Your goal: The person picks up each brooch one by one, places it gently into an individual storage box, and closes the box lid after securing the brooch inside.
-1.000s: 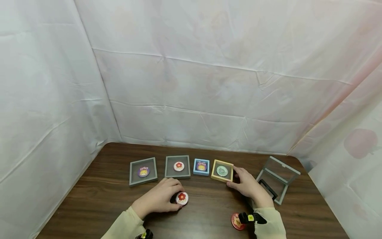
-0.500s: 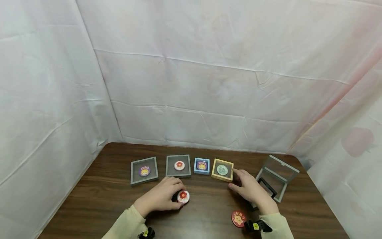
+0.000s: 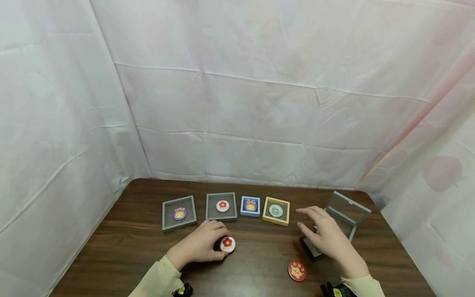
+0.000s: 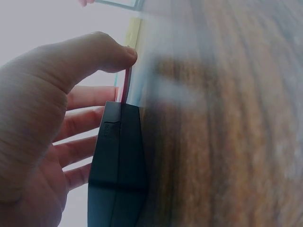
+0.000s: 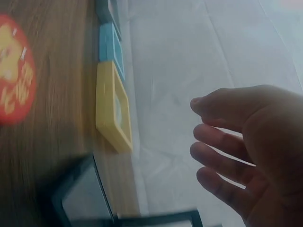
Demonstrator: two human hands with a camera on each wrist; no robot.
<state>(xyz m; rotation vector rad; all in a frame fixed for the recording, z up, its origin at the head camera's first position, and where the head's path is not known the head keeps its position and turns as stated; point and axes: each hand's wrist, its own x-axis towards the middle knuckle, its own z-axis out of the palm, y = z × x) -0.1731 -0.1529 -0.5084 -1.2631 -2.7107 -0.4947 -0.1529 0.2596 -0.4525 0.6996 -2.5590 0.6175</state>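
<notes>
My left hand pinches a round white badge with a red flower between thumb and fingers. In the left wrist view, a closed black case stands beside that hand, just below the badge's edge. My right hand hovers with its fingers spread and holds nothing. Left of its fingertips lies a yellow display case with a green badge inside. Beneath the right hand is a black case, partly hidden by it. Near the right wrist, a red badge with a yellow star figure lies flat.
Along the back stand a grey case with a purple badge, a grey case with a flower badge and a small blue case. At right, a grey case has its lid raised. White curtains enclose the table.
My right hand has let go of the yellow case and drawn back to the right, uncovering the red badge and part of the black case. The left hand keeps the flower badge in nearly the same place.
</notes>
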